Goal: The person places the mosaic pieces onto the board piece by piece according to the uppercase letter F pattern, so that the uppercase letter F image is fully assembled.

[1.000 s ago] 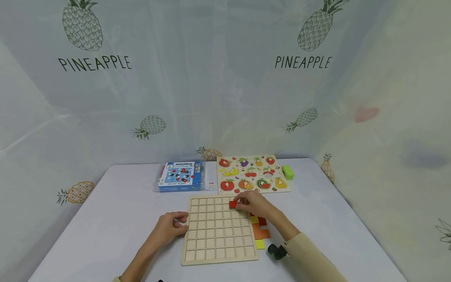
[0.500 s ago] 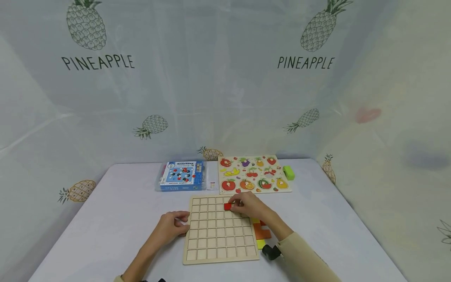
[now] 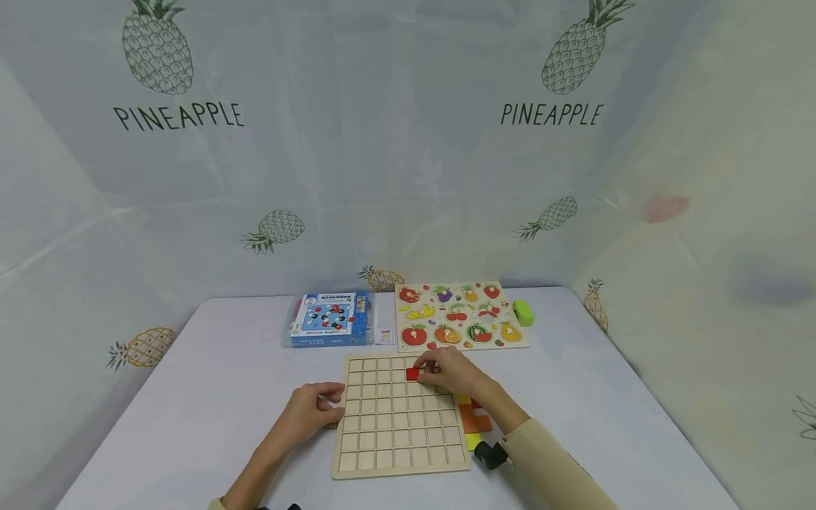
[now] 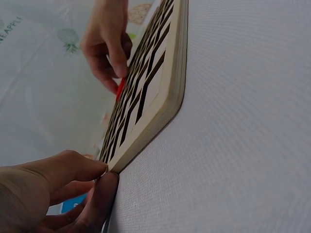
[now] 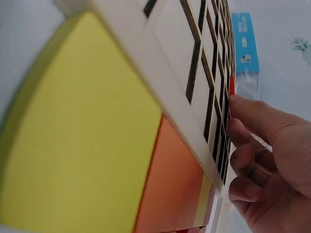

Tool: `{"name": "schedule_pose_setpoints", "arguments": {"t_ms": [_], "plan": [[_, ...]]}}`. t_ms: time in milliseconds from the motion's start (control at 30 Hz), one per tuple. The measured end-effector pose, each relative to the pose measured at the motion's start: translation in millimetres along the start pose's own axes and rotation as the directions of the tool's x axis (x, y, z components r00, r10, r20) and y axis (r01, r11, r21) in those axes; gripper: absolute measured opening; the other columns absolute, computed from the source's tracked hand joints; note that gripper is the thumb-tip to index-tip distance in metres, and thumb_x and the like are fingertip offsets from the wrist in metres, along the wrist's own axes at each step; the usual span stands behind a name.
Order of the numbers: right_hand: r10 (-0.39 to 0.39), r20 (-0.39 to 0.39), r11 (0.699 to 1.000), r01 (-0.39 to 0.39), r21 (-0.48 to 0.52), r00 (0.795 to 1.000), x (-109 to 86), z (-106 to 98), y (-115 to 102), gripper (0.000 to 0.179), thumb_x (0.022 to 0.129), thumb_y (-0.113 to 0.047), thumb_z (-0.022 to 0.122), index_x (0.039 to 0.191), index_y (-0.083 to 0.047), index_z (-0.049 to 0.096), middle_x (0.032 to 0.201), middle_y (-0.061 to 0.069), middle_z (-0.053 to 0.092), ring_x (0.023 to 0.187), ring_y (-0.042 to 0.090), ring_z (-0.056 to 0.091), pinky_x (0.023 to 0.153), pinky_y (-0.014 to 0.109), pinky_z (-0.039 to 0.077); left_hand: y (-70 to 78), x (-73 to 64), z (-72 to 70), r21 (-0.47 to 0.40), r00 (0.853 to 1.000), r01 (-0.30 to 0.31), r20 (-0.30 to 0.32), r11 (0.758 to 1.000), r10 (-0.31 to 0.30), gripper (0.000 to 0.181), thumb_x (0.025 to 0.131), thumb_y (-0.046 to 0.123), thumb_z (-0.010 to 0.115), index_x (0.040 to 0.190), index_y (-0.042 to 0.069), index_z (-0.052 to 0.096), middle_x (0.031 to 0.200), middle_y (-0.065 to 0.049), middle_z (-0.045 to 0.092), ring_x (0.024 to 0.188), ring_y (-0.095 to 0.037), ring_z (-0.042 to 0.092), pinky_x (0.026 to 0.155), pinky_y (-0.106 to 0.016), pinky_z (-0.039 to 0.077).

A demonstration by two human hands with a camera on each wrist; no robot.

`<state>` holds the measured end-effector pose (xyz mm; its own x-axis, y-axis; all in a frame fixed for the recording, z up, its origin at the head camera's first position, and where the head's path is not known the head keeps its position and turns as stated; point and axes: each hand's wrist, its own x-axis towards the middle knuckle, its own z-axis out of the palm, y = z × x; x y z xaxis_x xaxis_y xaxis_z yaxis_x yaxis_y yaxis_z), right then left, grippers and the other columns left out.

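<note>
A wooden grid board (image 3: 384,440) of square cells lies flat in the middle of the white table. My left hand (image 3: 307,409) holds its left edge; in the left wrist view, the thumb and a finger (image 4: 104,194) meet at the board's rim. Over the far rows, my right hand (image 3: 451,372) pinches a small red tile (image 3: 411,374) by its right side. The tile appears at the grid's surface, though whether it sits down inside a cell I cannot tell. The right fingers cover the board's far right corner.
Against the board's right edge lie orange tiles (image 3: 468,419) and a yellow tile (image 3: 473,441), partly beneath the right arm. Behind stand a fruit puzzle board (image 3: 459,322), a blue-and-white box (image 3: 328,317) and a green block (image 3: 523,312). A pineapple-printed curtain (image 3: 408,142) surrounds the table.
Between one second and half a second ago, my right hand shifted slightly left across the grid with the red tile. Since then both hands look still.
</note>
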<state>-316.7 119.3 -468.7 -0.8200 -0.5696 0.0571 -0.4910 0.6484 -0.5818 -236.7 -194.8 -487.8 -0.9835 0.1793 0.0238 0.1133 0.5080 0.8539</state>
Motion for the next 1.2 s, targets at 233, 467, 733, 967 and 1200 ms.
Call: {"name": "schedule_pose_setpoints", "arguments": {"t_ms": [233, 467, 733, 967, 1200], "plan": [[-0.002, -0.017, 1.0, 0.002, -0.02, 1.0, -9.1, -12, 1, 0.025, 0.089, -0.02, 0.072, 0.112, -0.009, 0.072, 0.085, -0.004, 0.066, 0.069, 0.009, 0.053, 0.057, 0.017, 0.046, 0.1, 0.0, -0.3, 0.003, 1.0, -0.007, 0.004, 1.0, 0.007, 0.046, 0.076, 0.003, 0.077, 0.12, -0.008, 0.065, 0.098, -0.014, 0.07, 0.072, -0.014, 0.069, 0.056, -0.021, 0.059], [0.074, -0.038, 0.997, -0.075, -0.035, 0.997, -32.4, -32, 13, 0.019, 0.088, -0.019, 0.073, 0.106, -0.012, 0.074, 0.086, -0.007, 0.066, 0.072, 0.01, 0.053, 0.06, 0.017, 0.048, 0.8, 0.0, -0.7, 0.022, 1.0, -0.008, -0.001, 1.0, 0.008, 0.046, 0.076, 0.004, 0.077, 0.119, -0.007, 0.065, 0.098, -0.013, 0.07, 0.071, -0.011, 0.069, 0.055, -0.02, 0.058], [0.108, -0.028, 0.992, -0.11, -0.063, 0.994, -51.8, -38, 30, 0.017, 0.086, -0.021, 0.075, 0.102, -0.014, 0.076, 0.094, -0.006, 0.071, 0.076, 0.013, 0.055, 0.063, 0.017, 0.049, 0.4, -0.2, 0.2, 0.01, 1.0, -0.008, 0.001, 1.0, 0.008, 0.046, 0.076, 0.003, 0.078, 0.119, -0.007, 0.065, 0.098, -0.014, 0.07, 0.071, -0.013, 0.069, 0.055, -0.021, 0.059], [0.091, -0.005, 0.991, -0.091, -0.096, 0.996, -57.8, -39, 37, 0.014, 0.086, -0.019, 0.075, 0.099, -0.016, 0.077, 0.095, -0.007, 0.069, 0.08, 0.014, 0.055, 0.064, 0.017, 0.049, -0.3, 0.0, 0.4, 0.025, 1.0, -0.016, -0.001, 1.0, 0.016, 0.045, 0.077, 0.004, 0.077, 0.119, -0.007, 0.066, 0.098, -0.013, 0.07, 0.072, -0.013, 0.069, 0.056, -0.02, 0.058], [0.088, 0.02, 0.988, -0.085, -0.129, 0.996, -59.0, -41, 37, 0.015, 0.086, -0.02, 0.075, 0.1, -0.016, 0.078, 0.093, -0.007, 0.067, 0.078, 0.012, 0.054, 0.064, 0.017, 0.048, 0.9, -0.8, 0.0, 0.023, 1.0, -0.022, -0.001, 0.999, 0.023, 0.044, 0.077, 0.004, 0.077, 0.118, -0.007, 0.066, 0.097, -0.014, 0.07, 0.07, -0.012, 0.069, 0.056, -0.019, 0.058]]}}
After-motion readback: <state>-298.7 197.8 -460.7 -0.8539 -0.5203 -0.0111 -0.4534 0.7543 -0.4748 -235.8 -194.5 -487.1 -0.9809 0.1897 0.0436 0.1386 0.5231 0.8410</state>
